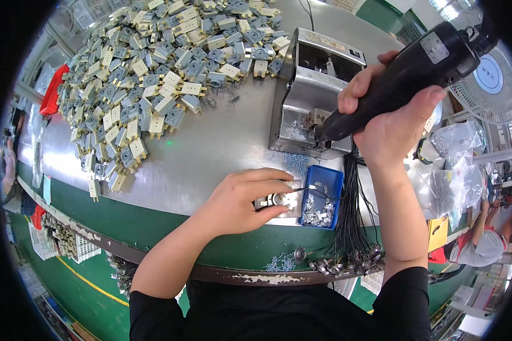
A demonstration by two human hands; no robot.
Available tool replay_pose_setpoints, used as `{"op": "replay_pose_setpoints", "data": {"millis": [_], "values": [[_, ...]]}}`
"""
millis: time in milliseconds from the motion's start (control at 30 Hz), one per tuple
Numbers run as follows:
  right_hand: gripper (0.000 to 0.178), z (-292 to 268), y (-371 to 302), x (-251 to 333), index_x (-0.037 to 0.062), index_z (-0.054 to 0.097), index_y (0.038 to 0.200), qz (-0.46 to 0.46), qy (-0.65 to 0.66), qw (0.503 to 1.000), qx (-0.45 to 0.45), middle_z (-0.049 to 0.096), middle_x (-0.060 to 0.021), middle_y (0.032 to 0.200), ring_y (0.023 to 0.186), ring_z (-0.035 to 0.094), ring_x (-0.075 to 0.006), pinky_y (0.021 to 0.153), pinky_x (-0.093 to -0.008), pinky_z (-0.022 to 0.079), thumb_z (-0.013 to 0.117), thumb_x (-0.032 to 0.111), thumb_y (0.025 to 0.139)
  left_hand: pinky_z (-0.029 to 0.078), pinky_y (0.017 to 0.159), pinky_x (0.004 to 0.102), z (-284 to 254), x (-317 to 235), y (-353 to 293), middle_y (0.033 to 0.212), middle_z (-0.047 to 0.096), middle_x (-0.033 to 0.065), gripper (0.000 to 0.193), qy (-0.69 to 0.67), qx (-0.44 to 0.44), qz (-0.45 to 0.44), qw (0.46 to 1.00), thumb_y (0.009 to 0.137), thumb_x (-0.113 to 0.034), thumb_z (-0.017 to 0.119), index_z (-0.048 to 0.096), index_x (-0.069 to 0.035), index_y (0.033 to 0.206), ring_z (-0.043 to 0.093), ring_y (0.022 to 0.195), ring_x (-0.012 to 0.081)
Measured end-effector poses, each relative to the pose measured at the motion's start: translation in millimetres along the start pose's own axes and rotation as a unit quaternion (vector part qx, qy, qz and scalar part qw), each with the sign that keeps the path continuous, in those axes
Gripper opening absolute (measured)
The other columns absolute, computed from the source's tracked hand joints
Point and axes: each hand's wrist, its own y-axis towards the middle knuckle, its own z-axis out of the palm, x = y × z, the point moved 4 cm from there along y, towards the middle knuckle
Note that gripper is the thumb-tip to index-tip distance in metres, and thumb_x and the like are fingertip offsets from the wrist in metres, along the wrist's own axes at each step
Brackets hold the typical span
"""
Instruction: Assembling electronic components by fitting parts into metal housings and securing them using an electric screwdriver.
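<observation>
My right hand (389, 128) is wrapped round a thick black electric screwdriver (398, 74). The tool slants down to the left, its nose at the front opening of a steel screw feeder (294, 111); the tip itself is hard to see. My left hand (242, 199) pinches a small part with a round metal piece (277, 199) between thumb and fingers. It rests over a small metal plate (293, 211) on the bench, and the fingers hide much of it. Right beside this is a blue tray (337, 196) with small metal pieces inside.
A large heap of grey-and-cream plug housings (170, 74) covers the left and back of the bench. Black cables (351, 210) hang over the front edge. Loose screws (280, 262) lie near it. A white fan (488, 74) and another person (489, 238) are at right.
</observation>
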Motion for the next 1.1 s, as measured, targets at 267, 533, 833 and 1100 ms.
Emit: {"op": "replay_pose_setpoints", "data": {"millis": [267,533,833,1100], "values": [[0.119,32,-49,14,-0.0014,0.033,0.156,0.095,0.099,0.988,0.075,0.053,-0.0042,0.078,0.058,0.052,-0.0174,0.058,-0.0346,0.045,0.045,0.094,0.085,0.059,0.095,0.0412,0,17,-30,0.125,0.074,0.0139,0.032,0.000,-0.019,0.056,0.998,0.080,-0.012,0.085,0.077,-0.004,0.110,0.073,0.111,0.0345],[0.126,92,-105,2,0.0007,0.022,0.162,0.107,0.096,0.976,0.165,0.055,-0.0064,0.079,0.060,0.057,-0.0191,0.059,-0.0374,0.052,0.052,0.093,0.082,0.057,0.087,0.0429,-4,34,-55,0.119,0.073,0.0078,0.027,-0.010,-0.008,0.035,0.999,0.084,-0.023,0.079,0.077,-0.007,0.105,0.071,0.103,0.0322],[0.124,103,-127,-22,0.0021,0.026,0.161,0.091,0.153,0.965,0.195,0.056,-0.0076,0.082,0.063,0.057,-0.0190,0.060,-0.0367,0.052,0.054,0.093,0.082,0.057,0.086,0.0446,4,50,-72,0.117,0.073,0.0073,0.027,0.006,-0.025,0.041,0.999,0.084,-0.027,0.080,0.075,-0.004,0.097,0.071,0.101,0.0338],[0.113,108,-140,-27,0.0094,0.040,0.152,0.077,0.197,0.958,0.192,0.055,-0.0059,0.080,0.062,0.057,-0.0181,0.060,-0.0346,0.049,0.055,0.094,0.079,0.057,0.083,0.0443,6,53,-75,0.114,0.073,0.0074,0.030,0.007,-0.008,0.017,1.000,0.084,-0.027,0.081,0.075,-0.002,0.099,0.072,0.095,0.0331]]}}
